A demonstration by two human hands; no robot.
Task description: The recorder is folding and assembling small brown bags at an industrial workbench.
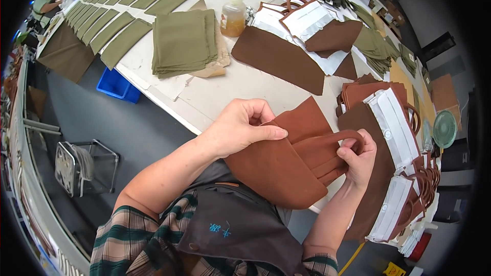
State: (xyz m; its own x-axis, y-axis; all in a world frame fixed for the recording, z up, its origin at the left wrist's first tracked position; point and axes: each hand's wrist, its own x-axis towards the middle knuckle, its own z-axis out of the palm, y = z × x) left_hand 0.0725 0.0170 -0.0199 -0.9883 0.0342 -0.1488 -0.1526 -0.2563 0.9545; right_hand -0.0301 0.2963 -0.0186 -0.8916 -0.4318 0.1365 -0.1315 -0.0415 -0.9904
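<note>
Between my hands, above the table's near edge, is a folded reddish-brown leather-like bag piece [276, 168] with a rounded handle. My left hand [243, 128] pinches its upper left edge, thumb on the outer face and fingers behind. My right hand [358, 158] is closed on the handle [335, 137] at the piece's right side. To the right of that hand lie a dark brown panel [360, 128] and a stack of reddish-brown pieces [376, 92] with white strips and handles.
Olive panels stand in a neat pile [184, 41], with more laid in rows [123, 36] at the far left. A glue bottle [233, 15] stands beside a dark brown panel [279, 56]. On the floor are a blue bin [118, 86] and a metal-framed stool [87, 166].
</note>
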